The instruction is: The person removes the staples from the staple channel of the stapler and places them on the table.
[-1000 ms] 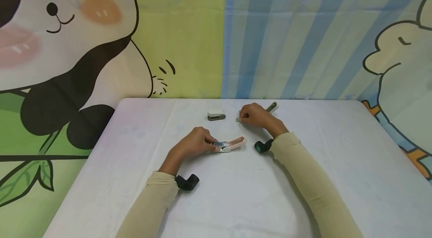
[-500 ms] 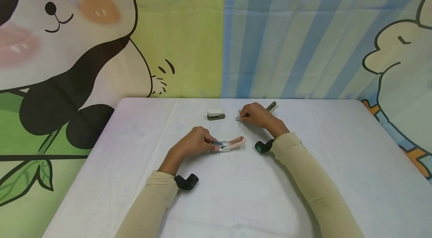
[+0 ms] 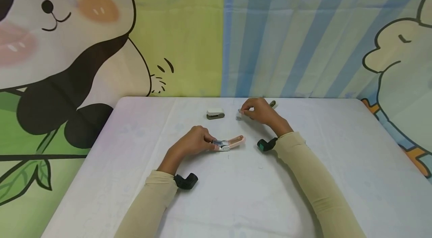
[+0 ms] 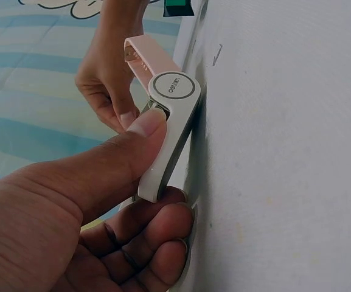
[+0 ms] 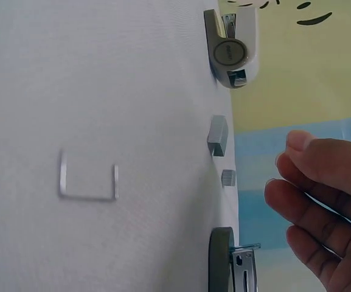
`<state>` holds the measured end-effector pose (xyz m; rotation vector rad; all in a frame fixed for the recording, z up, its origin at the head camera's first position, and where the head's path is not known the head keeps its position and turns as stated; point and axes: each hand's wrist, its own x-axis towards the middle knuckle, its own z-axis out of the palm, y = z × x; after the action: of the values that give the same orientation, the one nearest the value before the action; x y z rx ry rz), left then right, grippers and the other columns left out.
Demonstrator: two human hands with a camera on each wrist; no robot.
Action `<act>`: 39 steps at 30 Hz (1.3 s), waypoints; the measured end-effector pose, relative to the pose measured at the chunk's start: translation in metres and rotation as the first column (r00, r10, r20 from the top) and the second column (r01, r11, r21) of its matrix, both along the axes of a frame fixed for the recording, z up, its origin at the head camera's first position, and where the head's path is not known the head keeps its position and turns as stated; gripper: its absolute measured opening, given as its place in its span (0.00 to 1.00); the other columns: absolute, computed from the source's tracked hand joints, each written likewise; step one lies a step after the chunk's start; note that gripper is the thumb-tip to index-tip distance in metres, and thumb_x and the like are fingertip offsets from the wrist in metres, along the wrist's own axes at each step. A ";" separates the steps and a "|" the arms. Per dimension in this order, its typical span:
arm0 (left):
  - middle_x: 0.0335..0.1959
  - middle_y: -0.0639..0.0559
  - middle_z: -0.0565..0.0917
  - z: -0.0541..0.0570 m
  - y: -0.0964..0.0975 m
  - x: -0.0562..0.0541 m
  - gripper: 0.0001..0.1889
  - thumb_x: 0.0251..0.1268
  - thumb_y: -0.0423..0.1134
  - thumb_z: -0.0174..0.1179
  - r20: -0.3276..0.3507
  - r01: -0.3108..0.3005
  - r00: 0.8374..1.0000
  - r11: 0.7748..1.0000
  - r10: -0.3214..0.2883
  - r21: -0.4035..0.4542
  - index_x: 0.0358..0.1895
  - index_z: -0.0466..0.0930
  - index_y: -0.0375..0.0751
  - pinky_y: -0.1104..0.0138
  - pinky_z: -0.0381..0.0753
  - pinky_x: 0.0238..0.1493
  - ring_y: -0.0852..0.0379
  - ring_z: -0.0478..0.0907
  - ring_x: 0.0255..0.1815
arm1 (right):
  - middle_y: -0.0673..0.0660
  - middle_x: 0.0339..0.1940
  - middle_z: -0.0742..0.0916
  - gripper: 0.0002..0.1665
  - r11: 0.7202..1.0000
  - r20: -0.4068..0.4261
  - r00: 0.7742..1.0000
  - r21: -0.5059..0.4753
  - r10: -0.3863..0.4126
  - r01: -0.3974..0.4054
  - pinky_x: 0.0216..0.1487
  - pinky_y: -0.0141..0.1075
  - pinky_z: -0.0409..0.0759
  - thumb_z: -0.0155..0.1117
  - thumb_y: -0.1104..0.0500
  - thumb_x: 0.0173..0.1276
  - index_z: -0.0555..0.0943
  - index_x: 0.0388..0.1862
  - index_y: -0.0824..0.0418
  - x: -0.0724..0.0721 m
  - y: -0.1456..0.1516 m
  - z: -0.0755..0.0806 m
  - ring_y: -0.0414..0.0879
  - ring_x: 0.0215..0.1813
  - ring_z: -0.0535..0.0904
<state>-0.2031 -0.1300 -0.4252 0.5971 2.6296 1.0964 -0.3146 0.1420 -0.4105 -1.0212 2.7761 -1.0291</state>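
My left hand pinches the white end of a pink and white stapler. Its pink lid is swung up, and a metal magazine shows between lid and base in the head view. The far fingers are partly hidden behind the stapler. At the back of the table my right hand is raised with loosely bent fingers; the right wrist view shows nothing between them. Close to those fingers lie a larger staple strip and a smaller staple strip.
A white and grey stapler lies shut left of the strips. Partly behind the right hand is an opened dark green stapler. A loose staple and another loose staple lie nearer on the white tablecloth.
My right hand has risen slightly and drawn back from the staple strips, uncovering more of them. The left hand and its stapler have stayed almost still.
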 end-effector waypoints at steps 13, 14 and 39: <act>0.26 0.56 0.80 0.001 0.000 0.002 0.14 0.54 0.41 0.74 0.025 -0.014 1.000 1.000 0.014 0.009 0.42 0.89 0.38 0.66 0.70 0.30 0.57 0.70 0.30 | 0.50 0.40 0.86 0.05 0.989 0.023 0.989 -0.012 0.145 -0.145 0.46 0.44 0.76 0.67 0.62 0.67 0.88 0.40 0.60 0.024 -0.005 0.022 0.45 0.43 0.80; 0.26 0.56 0.80 0.001 0.000 0.002 0.14 0.53 0.41 0.74 0.024 -0.014 1.000 1.000 0.013 0.009 0.42 0.89 0.38 0.65 0.69 0.30 0.57 0.69 0.30 | 0.50 0.40 0.86 0.05 0.986 0.029 0.986 -0.010 0.165 -0.164 0.46 0.44 0.77 0.67 0.62 0.67 0.88 0.40 0.60 0.027 -0.006 0.024 0.44 0.43 0.80; 0.26 0.56 0.79 0.001 0.005 0.003 0.13 0.54 0.42 0.73 -0.003 -0.008 1.000 1.000 0.008 -0.004 0.41 0.90 0.41 0.66 0.69 0.28 0.57 0.70 0.27 | 0.46 0.41 0.85 0.12 0.897 0.222 0.899 0.154 0.378 -0.415 0.49 0.47 0.78 0.68 0.62 0.66 0.85 0.49 0.59 0.059 0.003 0.037 0.40 0.43 0.79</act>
<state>-0.2005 -0.1254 -0.4245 0.5891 2.6383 1.0928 -0.2557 0.1447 -0.3737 -1.3121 2.3209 -0.7320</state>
